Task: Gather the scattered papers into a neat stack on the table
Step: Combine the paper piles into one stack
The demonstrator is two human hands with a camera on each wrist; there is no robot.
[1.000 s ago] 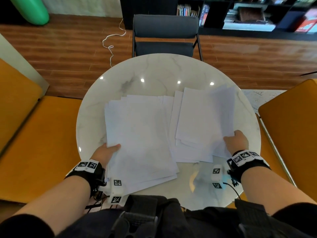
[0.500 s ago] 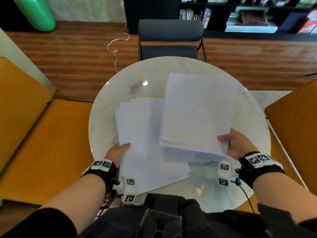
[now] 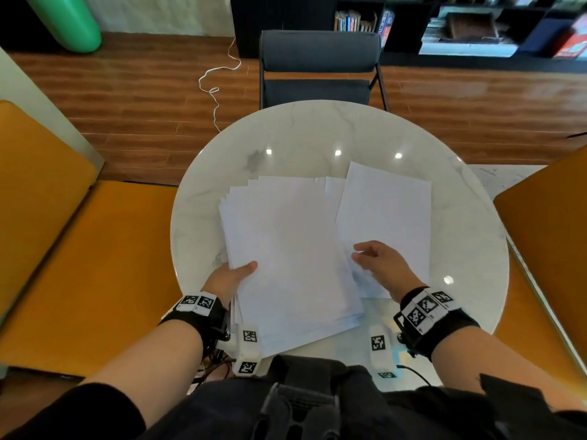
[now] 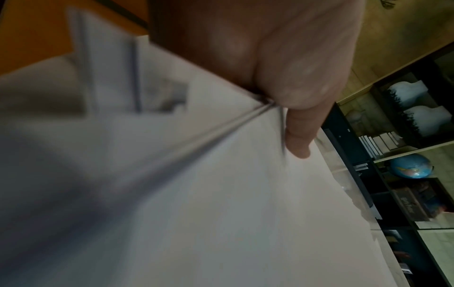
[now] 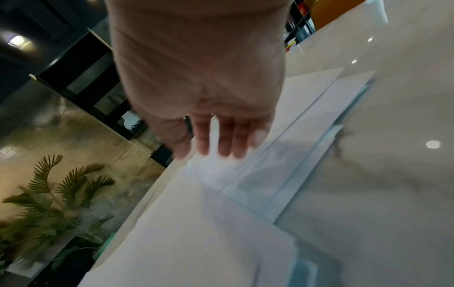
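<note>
From the head view, a dark chair (image 3: 319, 69) is seen beyond the round marble tabletop (image 3: 286, 138), where a fanned stack of white papers (image 3: 286, 249) is pinched at its near left edge by the left hand (image 3: 230, 277), thumb on top, while from the right wrist view the right hand (image 5: 203, 97) is held slack-fingered and empty over loose sheets (image 5: 307, 116).

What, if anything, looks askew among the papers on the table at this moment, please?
The big stack gripped by the left hand is fanned at its far left corner. A smaller batch of sheets lies apart on the marble table, tilted and overlapping its right edge, under the open right hand.
</note>
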